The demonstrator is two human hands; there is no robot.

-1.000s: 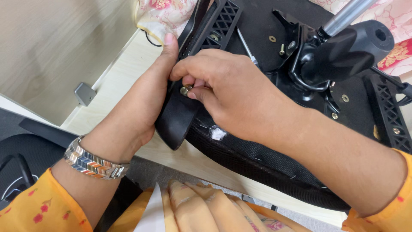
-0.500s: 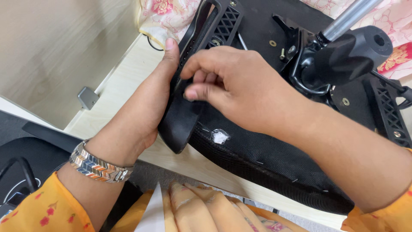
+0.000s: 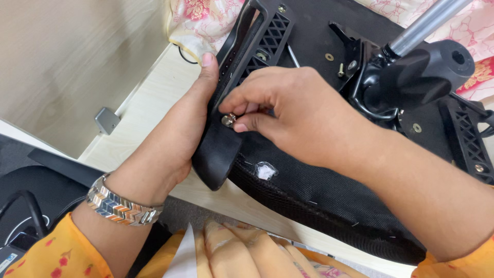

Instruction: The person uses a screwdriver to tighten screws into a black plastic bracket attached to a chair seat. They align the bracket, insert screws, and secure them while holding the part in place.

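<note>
Black plastic fills the middle of the view: an upturned office chair seat [image 3: 319, 190] lies on the pale wooden counter [image 3: 139, 123], its armrest bracket [image 3: 242, 87] running from 12 o'clock down toward 7 o'clock; the left hand [image 3: 175, 139] comes in from 7 o'clock and cups the outer side of that bracket, thumb stretched up along its edge, fingers wrapped behind it out of sight, so it is plainly bracing the part; the right hand [image 3: 298, 118] reaches in from 4 o'clock, and its thumb and forefinger are pinched on a small metal bolt [image 3: 228, 120] sitting right against the lower end of the bracket; whether the bolt is already seated in its hole I cannot tell. At 2 o'clock stands the black seat mechanism [image 3: 406, 77] with a silver gas column [image 3: 427, 23] leaning away to 1 o'clock; a loose screw [image 3: 340, 70] lies on the seat base beside it; floral cloth [image 3: 200, 20] shows at 12 o'clock, and a patterned metal bracelet [image 3: 121, 208] sits on the left wrist at 8 o'clock.

Risks, as I read them: the bolt could go in crooked and bind if the bracket shifts under the bracing hand; it could also slip from that fingertip pinch and roll off the counter edge at 6 o'clock; the loose screw nearby could be knocked away by the right forearm.
</note>
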